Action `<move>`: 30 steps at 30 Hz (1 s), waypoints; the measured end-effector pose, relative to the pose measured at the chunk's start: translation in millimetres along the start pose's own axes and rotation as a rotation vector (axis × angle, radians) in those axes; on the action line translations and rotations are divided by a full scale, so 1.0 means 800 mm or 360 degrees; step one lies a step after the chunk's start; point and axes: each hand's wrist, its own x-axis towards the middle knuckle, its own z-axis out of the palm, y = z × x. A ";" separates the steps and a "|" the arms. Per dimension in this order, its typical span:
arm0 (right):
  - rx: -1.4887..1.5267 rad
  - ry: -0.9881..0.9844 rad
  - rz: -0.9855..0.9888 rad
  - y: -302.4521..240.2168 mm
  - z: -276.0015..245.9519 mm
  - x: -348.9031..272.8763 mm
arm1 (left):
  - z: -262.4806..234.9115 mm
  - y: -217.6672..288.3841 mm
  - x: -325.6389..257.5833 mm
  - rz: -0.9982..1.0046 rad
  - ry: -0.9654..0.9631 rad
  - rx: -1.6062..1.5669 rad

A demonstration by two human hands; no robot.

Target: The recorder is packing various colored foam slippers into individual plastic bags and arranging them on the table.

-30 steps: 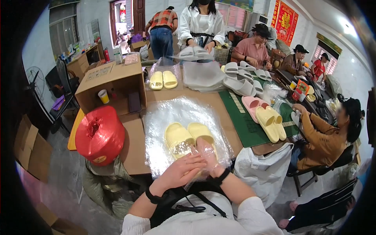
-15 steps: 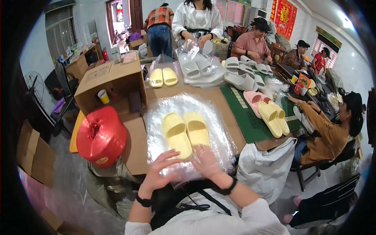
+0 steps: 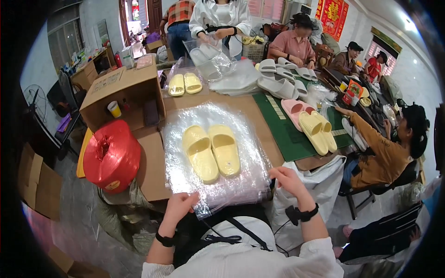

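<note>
Head view, over the bench [image 3: 267, 139]: two yellow slippers [image 3: 225, 155] lie side by side on or inside a clear bag [image 3: 234, 197] — I can't tell which. The left hand [image 3: 183, 206] has its grip closed on the bag's near left corner; the right hand [image 3: 289, 180] pinches its right edge.

A lane of bare cardboard [image 3: 265, 134] lets a hand pass between the near plastic bags [image 3: 232, 194] and the green mat [image 3: 287, 141], where pink slippers [image 3: 293, 111] and yellow slippers [image 3: 311, 134] stand in the way. On the left, an open carton [image 3: 105, 89] and a red roll [image 3: 111, 160] block passage; on the far right, grey slippers [image 3: 279, 87] crowd the mat.
</note>
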 end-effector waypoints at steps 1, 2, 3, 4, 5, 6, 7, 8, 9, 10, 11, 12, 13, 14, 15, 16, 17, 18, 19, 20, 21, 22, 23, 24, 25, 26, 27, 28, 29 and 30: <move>-0.0036 -0.0056 0.0074 0.005 0.006 0.013 | 0.003 -0.007 0.005 0.0003 0.0006 0.0009; -0.0098 -0.0132 0.0252 0.012 0.010 0.026 | 0.005 -0.015 0.007 0.0099 -0.0036 -0.0157; -0.0086 -0.0134 0.0250 0.020 0.013 0.035 | 0.005 -0.020 0.009 0.0193 -0.0080 -0.0322; -0.0059 -0.0261 0.0150 0.027 0.015 0.039 | 0.001 -0.018 0.006 0.0191 -0.0092 -0.0373; -0.0032 -0.0386 0.0051 0.034 0.016 0.041 | -0.004 -0.019 0.007 0.0182 -0.0093 -0.0366; 0.0071 -0.0422 0.0037 0.041 0.013 0.042 | -0.012 -0.021 0.009 0.0179 -0.0040 -0.0363; 0.0075 -0.0439 0.0042 0.043 0.012 0.045 | -0.020 -0.024 0.009 0.0172 0.0027 -0.0365; 0.0121 -0.0384 0.0015 0.045 0.008 0.046 | -0.030 -0.021 0.010 0.0189 0.0077 -0.0365; 0.0165 -0.0327 -0.0011 0.046 0.005 0.047 | -0.038 -0.015 0.009 0.0185 0.0171 -0.0261; 0.0214 -0.0343 0.0014 0.034 0.004 0.042 | -0.045 -0.020 0.015 0.0218 0.0153 -0.0319; 0.0214 -0.0349 0.0017 0.030 0.006 0.039 | -0.050 -0.024 0.019 0.0252 0.0135 -0.0376; 0.0253 -0.0408 0.0118 0.028 0.008 0.038 | -0.053 -0.029 0.019 0.0247 0.0140 -0.0376; 0.0292 -0.0455 0.0217 0.027 0.008 0.037 | -0.054 -0.029 0.021 0.0223 0.0105 -0.0416; 0.0274 -0.0460 0.0209 0.028 0.009 0.037 | -0.054 -0.028 0.022 0.0200 0.0070 -0.0455; 0.0276 -0.0458 0.0208 0.026 0.010 0.036 | -0.054 -0.026 0.021 0.0201 0.0069 -0.0453; 0.0379 -0.0416 0.0195 0.023 0.010 0.035 | -0.052 -0.021 0.016 0.0220 0.0097 -0.0511; 0.0481 -0.0374 0.0181 0.020 0.011 0.035 | -0.050 -0.017 0.013 0.0239 0.0125 -0.0568; 0.0482 -0.0378 0.0181 0.018 0.016 0.037 | -0.049 -0.015 0.015 0.0237 0.0129 -0.0567; 0.0632 -0.0267 0.0001 0.014 0.023 0.040 | -0.047 -0.014 0.017 0.0374 0.0211 -0.0623; 0.0782 -0.0156 -0.0179 0.011 0.030 0.042 | -0.047 -0.013 0.020 0.0512 0.0294 -0.0677; 0.0782 -0.0167 -0.0182 0.010 0.035 0.044 | -0.046 -0.014 0.023 0.0512 0.0305 -0.0677; 0.0902 -0.0133 -0.0306 0.010 0.039 0.049 | -0.046 -0.014 0.030 0.0781 0.0412 -0.0575; 0.1021 -0.0100 -0.0429 0.012 0.042 0.055 | -0.046 -0.015 0.036 0.1046 0.0520 -0.0466; 0.1021 -0.0109 -0.0436 0.018 0.045 0.061 | -0.050 -0.017 0.040 0.1123 0.0556 -0.0309; 0.0984 -0.0076 -0.0354 0.031 0.048 0.065 | -0.051 -0.016 0.040 0.1128 0.0558 -0.0308; 0.0948 -0.0045 -0.0272 0.041 0.052 0.067 | -0.053 -0.017 0.036 0.1149 0.0541 -0.0025; 0.0948 -0.0046 -0.0277 0.052 0.058 0.066 | -0.053 -0.018 0.034 0.1164 0.0521 0.0258; 0.0364 0.0093 -0.0490 0.062 0.068 0.064 | -0.052 -0.025 0.034 0.1166 0.0530 0.0261; -0.0224 0.0220 -0.0690 0.065 0.079 0.059 | -0.050 -0.038 0.034 0.1228 0.0523 0.0382; -0.0591 0.0305 -0.1018 0.067 0.085 0.055 | -0.048 -0.051 0.034 0.1289 0.0513 0.0504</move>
